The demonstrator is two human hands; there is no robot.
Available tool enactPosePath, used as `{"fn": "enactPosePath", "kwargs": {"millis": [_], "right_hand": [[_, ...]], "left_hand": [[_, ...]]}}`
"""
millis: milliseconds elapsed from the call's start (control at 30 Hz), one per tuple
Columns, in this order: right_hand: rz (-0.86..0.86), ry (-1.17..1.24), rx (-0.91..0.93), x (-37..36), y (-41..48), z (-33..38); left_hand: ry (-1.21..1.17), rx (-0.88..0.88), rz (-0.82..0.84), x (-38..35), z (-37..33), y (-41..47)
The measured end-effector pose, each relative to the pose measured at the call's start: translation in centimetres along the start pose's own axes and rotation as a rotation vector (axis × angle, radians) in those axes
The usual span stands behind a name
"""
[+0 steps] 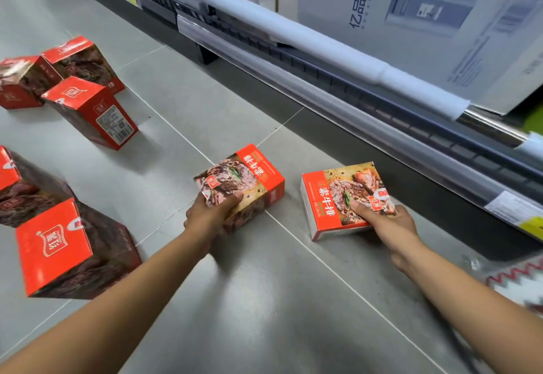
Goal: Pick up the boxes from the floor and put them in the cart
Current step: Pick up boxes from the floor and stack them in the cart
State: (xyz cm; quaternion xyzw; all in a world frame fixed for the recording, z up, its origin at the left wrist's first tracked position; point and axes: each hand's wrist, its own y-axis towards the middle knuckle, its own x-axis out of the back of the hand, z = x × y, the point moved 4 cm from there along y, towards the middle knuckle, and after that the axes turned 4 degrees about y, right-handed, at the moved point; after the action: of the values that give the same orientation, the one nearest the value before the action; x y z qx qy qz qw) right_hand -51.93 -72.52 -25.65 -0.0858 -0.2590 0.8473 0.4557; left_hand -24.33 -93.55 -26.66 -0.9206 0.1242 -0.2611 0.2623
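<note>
Overhead on the far right, a shelf [338,59] with a large white carton [426,21] borders the grey tiled floor [264,300], where five red boxes [70,247] lie in a loose group on the left. Nearer the middle, the left hand [208,215] grips one meat-printed box [244,182] and the right hand [388,223] grips another box [340,200] just beside it, both low at the floor.

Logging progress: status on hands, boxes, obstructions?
Left hand gripping one red box, right hand another box. Both boxes at floor level. Five more boxes on floor at left. No cart in view; nothing blocking.
</note>
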Motion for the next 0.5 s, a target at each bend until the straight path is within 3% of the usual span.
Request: {"fn": "enactPosePath", "kwargs": {"millis": [67, 267, 500], "right_hand": [[-0.024, 0.010, 0.008, 0.4, -0.4, -0.5], [-0.035, 0.004, 0.026, 0.9, -1.6, -1.3], [-0.064, -0.011, 0.010, 0.6, -1.7, -1.5]], "left_hand": [[0.079, -0.115, 0.113, 0.4, 1.0, 1.8], [0.171, -0.414, 0.406, 0.9, -2.4, -3.7], [0.112, -0.464, 0.462, -0.3, -2.5, -5.4]]}}
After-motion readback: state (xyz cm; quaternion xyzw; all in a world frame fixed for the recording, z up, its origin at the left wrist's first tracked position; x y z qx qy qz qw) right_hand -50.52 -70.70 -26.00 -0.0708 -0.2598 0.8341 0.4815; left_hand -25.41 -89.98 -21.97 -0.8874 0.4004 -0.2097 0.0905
